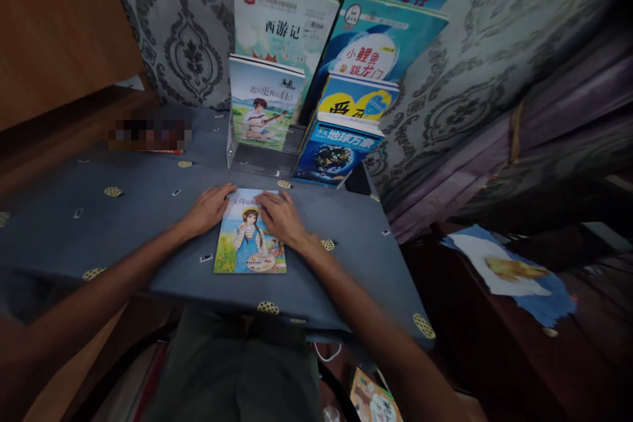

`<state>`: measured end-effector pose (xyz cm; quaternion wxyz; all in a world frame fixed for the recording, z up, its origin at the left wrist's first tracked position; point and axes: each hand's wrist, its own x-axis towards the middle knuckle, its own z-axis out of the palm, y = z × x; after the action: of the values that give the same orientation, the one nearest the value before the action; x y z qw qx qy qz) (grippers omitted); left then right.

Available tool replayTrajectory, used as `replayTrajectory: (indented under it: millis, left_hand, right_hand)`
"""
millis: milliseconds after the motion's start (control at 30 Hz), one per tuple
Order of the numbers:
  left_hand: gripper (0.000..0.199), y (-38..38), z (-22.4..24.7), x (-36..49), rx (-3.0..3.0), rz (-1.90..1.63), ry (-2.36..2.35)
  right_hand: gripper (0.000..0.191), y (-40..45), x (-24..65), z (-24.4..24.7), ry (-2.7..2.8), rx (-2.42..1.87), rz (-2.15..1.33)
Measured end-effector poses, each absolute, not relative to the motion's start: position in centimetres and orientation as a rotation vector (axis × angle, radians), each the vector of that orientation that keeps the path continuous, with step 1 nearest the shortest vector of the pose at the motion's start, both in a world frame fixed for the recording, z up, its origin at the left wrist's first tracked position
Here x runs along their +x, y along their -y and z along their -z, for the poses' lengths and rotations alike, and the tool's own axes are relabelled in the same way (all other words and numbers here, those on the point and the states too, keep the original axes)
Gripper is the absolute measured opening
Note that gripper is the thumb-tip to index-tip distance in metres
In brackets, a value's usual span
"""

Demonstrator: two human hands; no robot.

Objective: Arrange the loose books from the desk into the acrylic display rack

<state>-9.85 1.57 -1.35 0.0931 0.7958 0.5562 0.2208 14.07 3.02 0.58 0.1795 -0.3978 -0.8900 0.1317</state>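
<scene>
A thin picture book (pixel 251 244) with a girl in blue overalls on its cover lies closed on the cloth-covered table in front of me. My left hand (pixel 210 208) rests on the table at the book's upper left edge, its fingertips touching the corner. Across the upper right of the cover lies my right hand (pixel 283 216), fingers stretched out and hiding part of the title. Neither hand is wrapped round the book.
Behind the book, a clear stepped stand (pixel 262 159) holds several upright books, among them a blue globe book (pixel 330 155). A dark flat object (pixel 358 181) lies beside it. A blurred-out item (pixel 148 135) lies at back left. Another book (pixel 373 399) is below the table.
</scene>
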Motion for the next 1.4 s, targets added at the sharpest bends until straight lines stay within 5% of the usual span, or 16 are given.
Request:
replayTrajectory:
  millis: [167, 633, 1100, 1400]
  left_hand:
    - [0.044, -1.3, 1.7, -9.6, 2.375, -0.670, -1.654]
    - [0.044, -1.3, 1.5, -9.5, 2.383, -0.636, -1.655]
    - [0.045, -1.1, 1.4, -9.3, 2.375, -0.603, -1.689]
    - [0.042, -0.7, 0.6, -9.0, 2.327, -0.611, -1.712]
  right_hand:
    - [0.036, -1.9, 10.9, -1.0, 2.636, -0.938, -0.449]
    - [0.032, -1.5, 15.4, -0.8, 2.447, -1.362, -0.274]
    - [0.031, 9.6, 12.7, -0.6, 2.627, -0.572, -0.602]
    - [0.030, 7.9, 19.2, 0.4, 2.285, -0.901, -0.546]
